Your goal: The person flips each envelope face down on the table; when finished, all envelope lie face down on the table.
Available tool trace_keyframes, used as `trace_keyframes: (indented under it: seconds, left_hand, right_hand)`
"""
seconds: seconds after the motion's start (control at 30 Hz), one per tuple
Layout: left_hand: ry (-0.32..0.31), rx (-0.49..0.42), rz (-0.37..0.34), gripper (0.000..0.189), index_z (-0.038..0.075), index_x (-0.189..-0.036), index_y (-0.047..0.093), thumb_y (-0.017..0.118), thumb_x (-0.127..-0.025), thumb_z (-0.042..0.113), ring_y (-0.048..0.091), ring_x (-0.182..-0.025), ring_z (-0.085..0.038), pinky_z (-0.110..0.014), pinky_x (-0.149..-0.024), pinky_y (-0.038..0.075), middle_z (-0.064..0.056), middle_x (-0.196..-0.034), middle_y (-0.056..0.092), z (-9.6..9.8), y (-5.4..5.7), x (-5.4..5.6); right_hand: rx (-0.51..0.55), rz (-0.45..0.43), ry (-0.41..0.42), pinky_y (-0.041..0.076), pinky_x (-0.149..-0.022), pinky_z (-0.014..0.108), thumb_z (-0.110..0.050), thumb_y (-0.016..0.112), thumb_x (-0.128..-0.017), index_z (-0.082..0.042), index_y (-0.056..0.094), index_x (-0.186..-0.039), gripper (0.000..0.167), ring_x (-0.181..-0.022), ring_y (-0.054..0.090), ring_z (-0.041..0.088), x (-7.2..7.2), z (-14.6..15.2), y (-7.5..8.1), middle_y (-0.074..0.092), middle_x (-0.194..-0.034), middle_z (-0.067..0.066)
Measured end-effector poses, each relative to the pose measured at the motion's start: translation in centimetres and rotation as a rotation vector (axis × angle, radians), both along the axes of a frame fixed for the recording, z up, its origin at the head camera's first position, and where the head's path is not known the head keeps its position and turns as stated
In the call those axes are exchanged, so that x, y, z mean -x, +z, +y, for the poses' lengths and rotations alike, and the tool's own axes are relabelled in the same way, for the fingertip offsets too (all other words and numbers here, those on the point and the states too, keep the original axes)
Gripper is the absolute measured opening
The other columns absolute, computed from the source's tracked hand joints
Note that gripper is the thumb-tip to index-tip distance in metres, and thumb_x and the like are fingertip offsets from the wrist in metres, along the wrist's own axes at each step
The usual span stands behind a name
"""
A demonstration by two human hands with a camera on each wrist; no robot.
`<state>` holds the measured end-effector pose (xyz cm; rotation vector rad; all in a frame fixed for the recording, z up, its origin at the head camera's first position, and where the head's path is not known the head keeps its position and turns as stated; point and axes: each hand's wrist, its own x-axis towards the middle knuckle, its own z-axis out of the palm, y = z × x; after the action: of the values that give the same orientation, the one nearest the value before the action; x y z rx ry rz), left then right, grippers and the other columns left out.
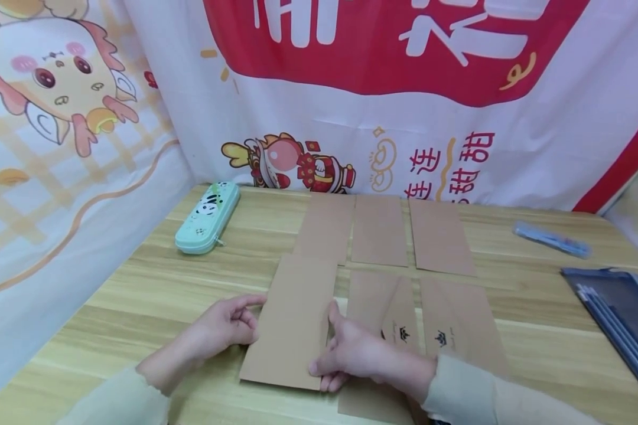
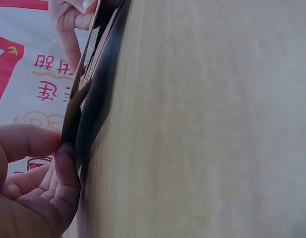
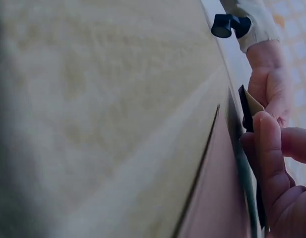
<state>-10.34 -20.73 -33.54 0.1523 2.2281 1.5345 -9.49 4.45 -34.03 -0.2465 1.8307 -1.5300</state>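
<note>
Both hands hold a plain brown kraft-paper rectangle [image 1: 298,319] at the near middle of the table, tilted lengthwise away from me. My left hand [image 1: 225,324] pinches its left edge between thumb and fingers; in the left wrist view a part of this edge stands apart from a dark layer. On the opposite side, my right hand [image 1: 351,349] grips the lower right edge, thumb on top and fingers beneath. Two brown rectangles with black crown prints, a middle one [image 1: 374,301] and a right one [image 1: 462,313], lie beside it, partly behind my right forearm.
Three plain brown rectangles [image 1: 380,230] form a row at the back. A mint pencil case [image 1: 207,218] with a panda stands back left. At the right lie a small light-blue item [image 1: 553,239] and a dark pouch [image 1: 606,280] with several grey sticks. Printed cloth [image 1: 308,106] hangs behind.
</note>
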Motion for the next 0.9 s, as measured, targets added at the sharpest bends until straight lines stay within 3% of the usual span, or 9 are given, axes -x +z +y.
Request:
trace_keyframes:
  seconds: [0.23, 0.67, 0.9]
  left_hand:
    - [-0.038, 0.018, 0.016, 0.070, -0.009, -0.138, 0.032, 0.059, -0.073, -0.003, 0.050, -0.072, -0.014, -0.021, -0.058, 0.045, -0.008, -0.085, 0.056, 0.0, 0.1, -0.6]
    - [0.001, 0.053, 0.007, 0.068, -0.009, -0.137, 0.034, 0.059, -0.073, -0.006, 0.051, -0.072, -0.015, -0.023, -0.059, 0.045, -0.007, -0.083, 0.056, 0.6, -0.1, 0.6]
    - [-0.002, 0.067, 0.005, 0.069, -0.010, -0.136, 0.035, 0.060, -0.072, -0.007, 0.051, -0.070, -0.015, -0.023, -0.058, 0.046, -0.008, -0.081, 0.056, 0.7, -0.2, 0.4]
  right_hand:
    - [-0.031, 0.006, -0.005, 0.051, -0.044, 0.024, 0.001, 0.071, -0.075, 0.002, -0.021, -0.141, 0.113, -0.044, 0.057, 0.012, -0.9, 0.1, 0.1, 0.065, -0.064, 0.012]
    - [-0.054, -0.014, -0.023, 0.051, -0.042, 0.024, 0.001, 0.070, -0.076, 0.002, -0.021, -0.141, 0.112, -0.042, 0.056, 0.013, 0.4, 0.0, -0.2, 0.063, -0.058, 0.011]
    - [-0.093, -0.004, -0.018, 0.049, -0.040, 0.023, -0.001, 0.072, -0.075, 0.002, -0.020, -0.142, 0.113, -0.041, 0.055, 0.012, 0.2, -0.1, -0.2, 0.063, -0.057, 0.011]
